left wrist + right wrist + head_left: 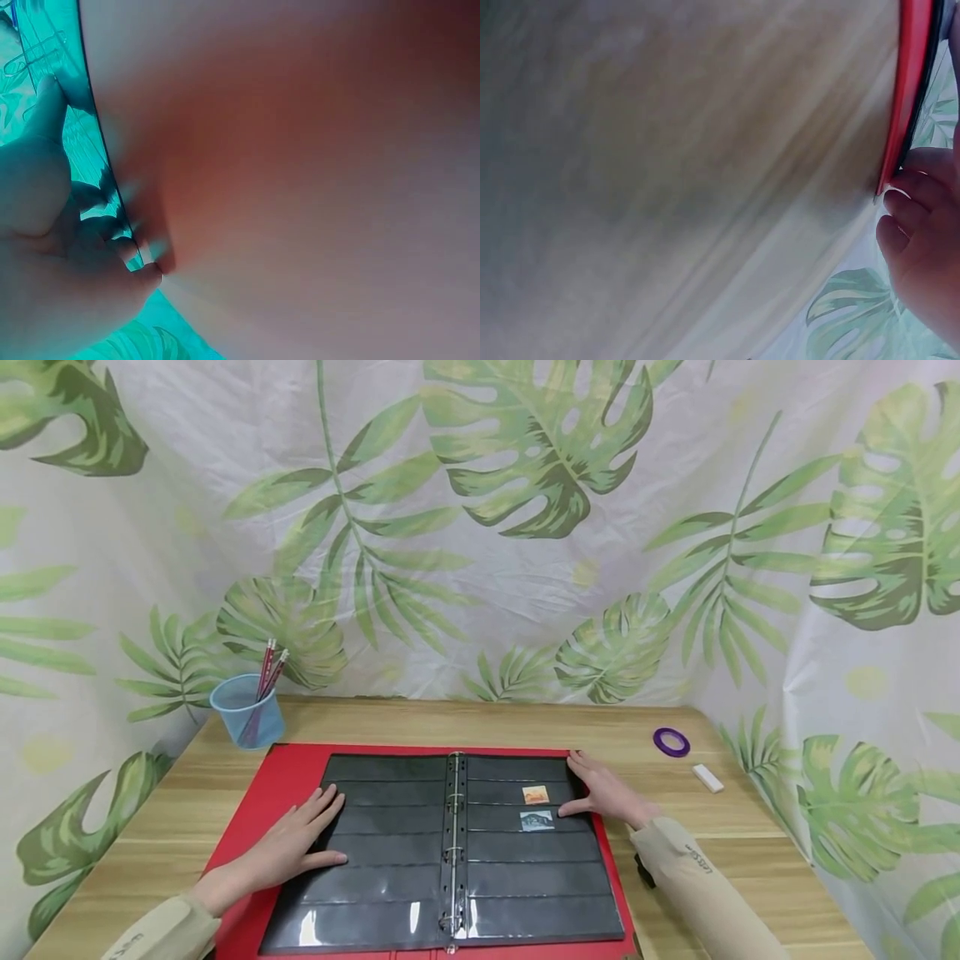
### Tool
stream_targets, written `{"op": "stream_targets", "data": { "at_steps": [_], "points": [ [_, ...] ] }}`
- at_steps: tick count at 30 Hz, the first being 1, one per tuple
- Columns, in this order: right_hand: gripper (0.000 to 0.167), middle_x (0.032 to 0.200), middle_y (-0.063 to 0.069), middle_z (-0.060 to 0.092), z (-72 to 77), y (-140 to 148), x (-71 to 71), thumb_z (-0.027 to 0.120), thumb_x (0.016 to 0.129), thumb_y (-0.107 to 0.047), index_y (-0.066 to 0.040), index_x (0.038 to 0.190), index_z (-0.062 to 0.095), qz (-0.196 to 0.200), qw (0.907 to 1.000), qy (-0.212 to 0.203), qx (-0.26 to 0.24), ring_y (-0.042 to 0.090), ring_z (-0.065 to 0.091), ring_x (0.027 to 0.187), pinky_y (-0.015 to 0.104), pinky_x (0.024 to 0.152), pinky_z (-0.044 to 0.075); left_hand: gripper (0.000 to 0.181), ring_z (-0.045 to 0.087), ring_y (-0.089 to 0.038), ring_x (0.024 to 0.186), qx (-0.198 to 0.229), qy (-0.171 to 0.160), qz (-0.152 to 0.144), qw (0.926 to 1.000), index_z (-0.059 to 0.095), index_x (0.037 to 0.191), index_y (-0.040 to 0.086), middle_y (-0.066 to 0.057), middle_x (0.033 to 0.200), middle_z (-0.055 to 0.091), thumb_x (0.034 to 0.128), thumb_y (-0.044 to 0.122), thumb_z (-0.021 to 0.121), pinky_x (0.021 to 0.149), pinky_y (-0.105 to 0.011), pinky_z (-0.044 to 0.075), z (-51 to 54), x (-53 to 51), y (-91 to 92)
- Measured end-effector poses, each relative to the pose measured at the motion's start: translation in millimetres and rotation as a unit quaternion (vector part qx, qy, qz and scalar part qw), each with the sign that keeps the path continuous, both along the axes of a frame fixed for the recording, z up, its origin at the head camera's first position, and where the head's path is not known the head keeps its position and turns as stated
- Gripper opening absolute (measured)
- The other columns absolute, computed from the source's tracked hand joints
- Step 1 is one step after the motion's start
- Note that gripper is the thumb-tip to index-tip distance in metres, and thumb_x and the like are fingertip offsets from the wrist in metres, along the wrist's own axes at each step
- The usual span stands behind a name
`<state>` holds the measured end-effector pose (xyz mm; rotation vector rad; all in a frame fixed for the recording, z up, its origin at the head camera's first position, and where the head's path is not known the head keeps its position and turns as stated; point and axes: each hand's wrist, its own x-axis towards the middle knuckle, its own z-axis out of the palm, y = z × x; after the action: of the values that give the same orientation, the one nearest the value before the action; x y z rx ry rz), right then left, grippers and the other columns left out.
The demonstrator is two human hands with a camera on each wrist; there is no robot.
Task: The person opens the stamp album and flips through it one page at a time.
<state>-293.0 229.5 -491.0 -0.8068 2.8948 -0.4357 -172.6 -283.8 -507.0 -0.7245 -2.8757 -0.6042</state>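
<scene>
A red ring binder [247,793] lies open flat, with black pocket pages [390,843] on both sides of its metal rings. Two stamps sit in the right page: an orange stamp [536,795] and, in the row below, a grey-blue stamp [537,821]. My left hand [288,843] rests on the left page's outer edge, fingers spread and thumb pointing inward. On the right page's upper outer corner lies my right hand [603,789], its thumb beside the stamps. In the right wrist view, fingers [907,210] are by the red cover's edge [904,97].
A blue mesh cup [251,714] holding pencils [268,672] stands at the table's back left. Toward the back right lie a purple tape roll [671,742] and a white eraser [707,778]. Behind the wooden table [420,718] hangs a leaf-patterned curtain [405,485].
</scene>
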Motion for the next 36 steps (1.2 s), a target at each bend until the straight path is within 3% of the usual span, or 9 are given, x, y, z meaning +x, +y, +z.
{"op": "stream_targets", "data": {
  "at_steps": [6,13,17,20,25,29,32,36],
  "points": [
    [0.1,0.156,0.028,0.036,2.8,-1.4,0.0,0.079,0.076,-0.053,0.007,0.146,0.042,0.01,0.9999,0.004,-0.005,0.046,0.035,0.145,0.055,0.113,0.038,0.094,0.035,-0.056,0.139,-0.032,-0.029,0.018,0.9989,0.043,0.146,-0.005,-0.03,0.154,0.037,0.0808,0.055,0.073,0.105,-0.072,0.034,9.3,2.2,2.2],
    [0.091,0.149,0.028,0.046,3.3,-2.7,1.4,0.081,0.076,-0.049,0.006,0.141,0.05,0.025,0.9991,0.019,-0.03,0.045,0.045,0.138,0.055,0.11,0.042,0.093,0.034,-0.057,0.139,-0.027,-0.035,0.018,0.9988,0.042,0.146,-0.006,-0.03,0.154,0.036,0.0814,0.052,0.074,0.106,-0.072,0.034,10.8,3.1,2.8],
    [0.083,0.133,0.023,0.058,2.1,-3.1,2.7,0.084,0.073,-0.048,0.002,0.134,0.06,0.034,0.997,0.059,-0.037,0.037,0.058,0.119,0.049,0.099,0.051,0.093,0.033,-0.058,0.139,-0.022,-0.04,0.015,0.9988,0.041,0.146,-0.007,-0.031,0.154,0.035,0.0816,0.052,0.073,0.105,-0.073,0.033,9.1,2.8,2.3],
    [0.08,0.115,0.017,0.058,1.7,-3.1,3.3,0.084,0.071,-0.05,-0.003,0.132,0.063,0.026,0.9969,0.062,-0.042,0.026,0.054,0.098,0.041,0.084,0.049,0.093,0.033,-0.058,0.139,-0.021,-0.042,0.014,0.9988,0.041,0.146,-0.007,-0.031,0.154,0.035,0.0816,0.053,0.073,0.105,-0.073,0.033,8.5,2.8,2.3],
    [0.086,0.12,0.016,0.065,3.3,-2.0,3.4,0.084,0.073,-0.049,-0.003,0.139,0.056,-0.004,0.9974,-0.001,-0.073,0.02,0.059,0.1,0.038,0.087,0.051,0.094,0.033,-0.058,0.139,-0.021,-0.04,0.014,0.9989,0.041,0.146,-0.006,-0.031,0.155,0.035,0.0814,0.054,0.073,0.105,-0.072,0.033,7.7,1.8,2.3],
    [0.09,0.097,0.015,0.067,8.8,0.4,3.5,0.084,0.077,-0.04,0.005,0.144,0.045,-0.027,0.9929,-0.05,-0.105,0.015,0.06,0.079,0.03,0.07,0.052,0.094,0.033,-0.058,0.139,-0.02,-0.04,0.013,0.9989,0.041,0.146,-0.006,-0.031,0.155,0.035,0.0814,0.054,0.073,0.105,-0.072,0.034,6.0,0.7,2.0],
    [0.084,0.082,0.013,0.056,15.8,3.1,5.0,0.081,0.083,-0.026,0.009,0.146,0.039,-0.036,0.983,-0.089,-0.156,0.011,0.053,0.06,0.026,0.054,0.048,0.094,0.033,-0.058,0.139,-0.019,-0.039,0.011,0.999,0.041,0.146,-0.006,-0.03,0.154,0.035,0.0814,0.054,0.073,0.105,-0.072,0.034,5.3,0.4,2.0],
    [0.072,0.092,0.018,0.057,25.8,6.9,7.3,0.071,0.089,-0.008,0.014,0.146,0.034,-0.035,0.9613,-0.128,-0.242,0.014,0.062,0.061,0.035,0.054,0.058,0.094,0.033,-0.058,0.138,-0.018,-0.038,0.011,0.9991,0.042,0.146,-0.006,-0.031,0.154,0.036,0.0812,0.053,0.074,0.105,-0.073,0.034,5.4,0.4,1.9]
  ]
}}
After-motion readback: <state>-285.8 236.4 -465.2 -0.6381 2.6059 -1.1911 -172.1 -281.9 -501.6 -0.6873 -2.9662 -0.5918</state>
